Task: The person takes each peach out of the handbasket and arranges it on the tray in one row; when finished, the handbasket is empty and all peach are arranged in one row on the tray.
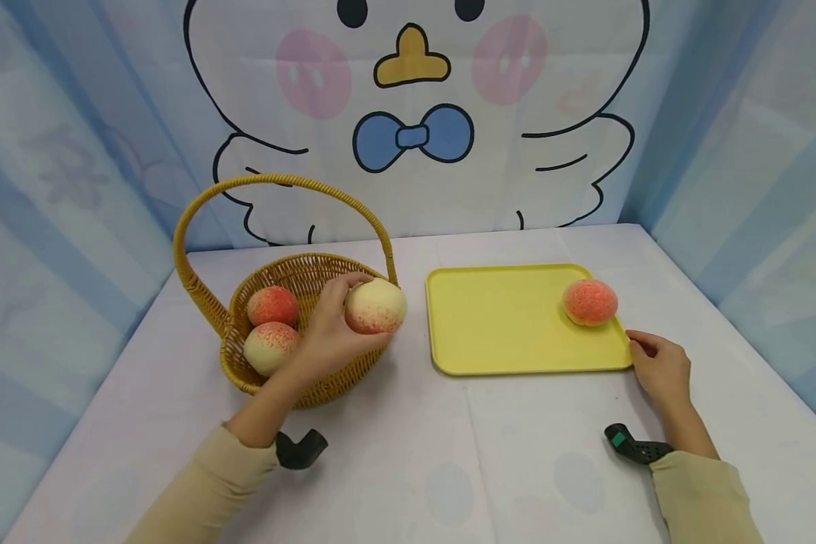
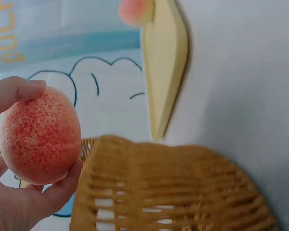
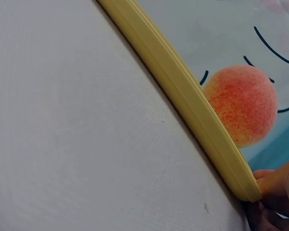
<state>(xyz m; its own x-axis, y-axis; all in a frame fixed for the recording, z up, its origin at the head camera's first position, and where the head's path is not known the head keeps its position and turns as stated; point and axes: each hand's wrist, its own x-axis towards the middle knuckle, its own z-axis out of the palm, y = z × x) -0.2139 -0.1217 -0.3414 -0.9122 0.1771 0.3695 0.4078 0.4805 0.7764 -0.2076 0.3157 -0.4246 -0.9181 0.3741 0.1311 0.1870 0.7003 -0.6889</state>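
Observation:
My left hand (image 1: pixel 338 321) grips a cream and red peach (image 1: pixel 375 306) over the right side of a wicker basket (image 1: pixel 316 264). In the left wrist view, thumb and fingers curl round that peach (image 2: pixel 41 137) beside the woven rim. Two more peaches, one red (image 1: pixel 273 305) and one paler (image 1: pixel 270 348), lie inside the basket at its left. At the right, my right hand (image 1: pixel 661 370) pinches the near right corner of a yellow tray (image 1: pixel 503 321). A pinkish-red peach (image 1: pixel 589 302) rests on the tray's right part, also seen in the right wrist view.
The basket's tall arched handle (image 1: pixel 282 180) rises behind the left hand. A white cloth (image 1: pixel 449 461) covers the table, and a curtain with a cartoon duck (image 1: pixel 489 196) hangs along its back edge. Black wrist devices (image 1: pixel 301 449) sit by both cuffs.

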